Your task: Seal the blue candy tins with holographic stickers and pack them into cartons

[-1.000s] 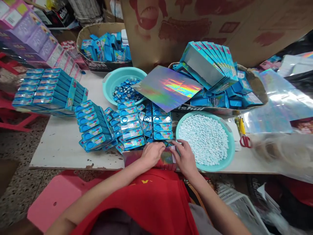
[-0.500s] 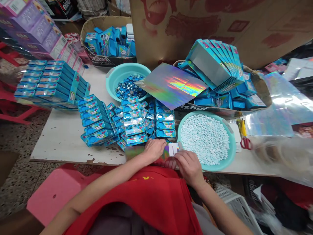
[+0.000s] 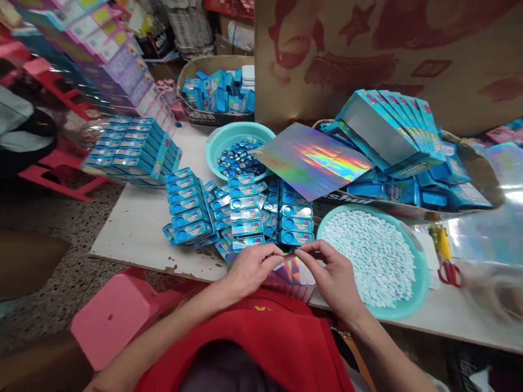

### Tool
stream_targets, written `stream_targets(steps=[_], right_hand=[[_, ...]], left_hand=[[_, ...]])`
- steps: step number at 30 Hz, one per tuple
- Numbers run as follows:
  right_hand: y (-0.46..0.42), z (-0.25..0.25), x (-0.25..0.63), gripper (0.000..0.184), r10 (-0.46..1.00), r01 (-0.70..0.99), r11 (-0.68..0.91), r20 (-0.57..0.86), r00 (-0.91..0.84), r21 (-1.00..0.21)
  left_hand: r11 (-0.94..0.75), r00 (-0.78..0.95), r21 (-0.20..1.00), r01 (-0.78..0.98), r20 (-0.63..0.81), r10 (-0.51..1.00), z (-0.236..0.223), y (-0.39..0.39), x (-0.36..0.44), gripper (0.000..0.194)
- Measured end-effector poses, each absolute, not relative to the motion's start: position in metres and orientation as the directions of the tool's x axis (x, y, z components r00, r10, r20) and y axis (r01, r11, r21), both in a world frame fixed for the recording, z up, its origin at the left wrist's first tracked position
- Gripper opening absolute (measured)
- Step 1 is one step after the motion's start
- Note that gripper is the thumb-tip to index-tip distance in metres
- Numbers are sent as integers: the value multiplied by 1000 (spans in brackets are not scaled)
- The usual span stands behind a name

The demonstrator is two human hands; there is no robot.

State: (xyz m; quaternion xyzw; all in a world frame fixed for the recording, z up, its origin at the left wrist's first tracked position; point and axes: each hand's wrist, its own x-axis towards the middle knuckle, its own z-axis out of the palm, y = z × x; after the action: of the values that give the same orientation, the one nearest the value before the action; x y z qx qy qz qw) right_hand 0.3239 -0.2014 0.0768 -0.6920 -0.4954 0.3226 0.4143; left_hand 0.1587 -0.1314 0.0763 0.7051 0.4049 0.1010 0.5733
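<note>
Camera has swung left: the large brown cardboard panel [image 3: 379, 60] and everything on the white worn-topped table [image 3: 134, 231] sit further right in view than half a second ago. Layout itself looks unchanged. Round turquoise plastic basin [image 3: 423, 286] of pale oval candies is just right of the work; rows of small blue rectangular tins [image 3: 247, 215] stand just beyond it.

Main item: rectangular stack faced in shiny rainbow foil [image 3: 301, 272], ribbed along its near side, at the table's front edge, between tins and red cloth apron [image 3: 302, 335]. Mostly under the hands.

Real change is the hands. Right hand [image 3: 338, 272] was down at the stack's right end, well apart from the other; now left hand [image 3: 247, 270] and right hand nearly meet just above the foil. Thumb and forefinger drawn together on each, tip to tip. Can't tell what, if anything, is between them. White slotted label seen earlier isn't readable now. My read: work has gone from handling the stack's end to fine two-handed fingertip work.
</note>
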Motion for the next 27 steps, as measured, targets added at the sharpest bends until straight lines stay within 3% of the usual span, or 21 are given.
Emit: stream_targets(steps=[6,11,16,18,23,27], right_hand=[[-110,50,271,13,954,391,-48,74,291,-919],[-59,35,254,6,949,553,-93,95,302,-828],[-49,16,249,9,936,590,-76,147,321,-804],[-49,11,248,3,929,580,-55,171,328,-813],[-52,5,253,21,898,455,-89,126,422,-886],[-50,3,255,31,900,424,-149,56,433,-893]], left_hand=[[-157,424,739,655,-188,886,78,-67,102,20],[-258,425,563,785,-186,886,66,-26,87,21],[-290,425,436,852,-252,869,51,-13,94,21],[-255,395,442,860,-258,882,44,-14,99,21],[-77,229,447,891,-297,927,35,-34,110,27],[85,71,631,771,-218,973,35,-54,120,39]])
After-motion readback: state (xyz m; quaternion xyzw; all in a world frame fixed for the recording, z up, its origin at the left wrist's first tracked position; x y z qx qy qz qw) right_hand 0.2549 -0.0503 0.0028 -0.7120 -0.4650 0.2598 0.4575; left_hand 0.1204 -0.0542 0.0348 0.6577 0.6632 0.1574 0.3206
